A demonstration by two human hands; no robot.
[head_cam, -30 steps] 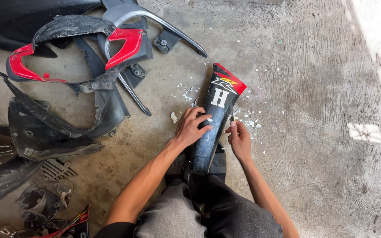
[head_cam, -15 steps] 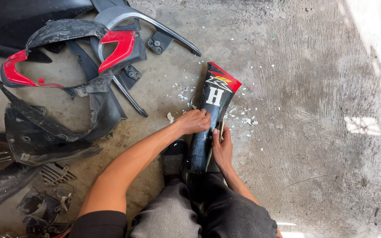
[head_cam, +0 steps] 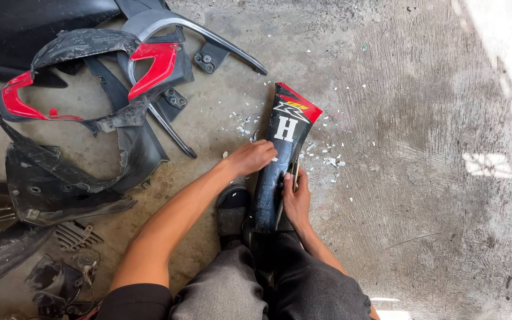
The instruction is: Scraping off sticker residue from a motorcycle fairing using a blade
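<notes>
floor: rough grey concrete (head_cam: 422, 118), white chips (head_cam: 327, 160) scattered on it
panel: long black fairing panel (head_cam: 277, 160) with red tip, lying between the knees
left hand (head_cam: 255, 157): flat on the panel's left edge, pressing
right hand (head_cam: 296, 198): closed around a thin tool (head_cam: 295, 175) at the panel's right edge
beside: pile of black and red bodywork (head_cam: 90, 106), upper left

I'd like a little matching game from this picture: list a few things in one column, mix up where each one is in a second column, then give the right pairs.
Things
1. left hand
2. right hand
3. white chips
4. pile of motorcycle body panels

Places
A. scattered on the concrete floor around the panel's top end
B. heaped at the upper left
C. on the right edge of the black and red fairing panel, holding a thin tool
D. flat on the panel's left side

Pairs: 1-D, 2-C, 3-A, 4-B
</notes>
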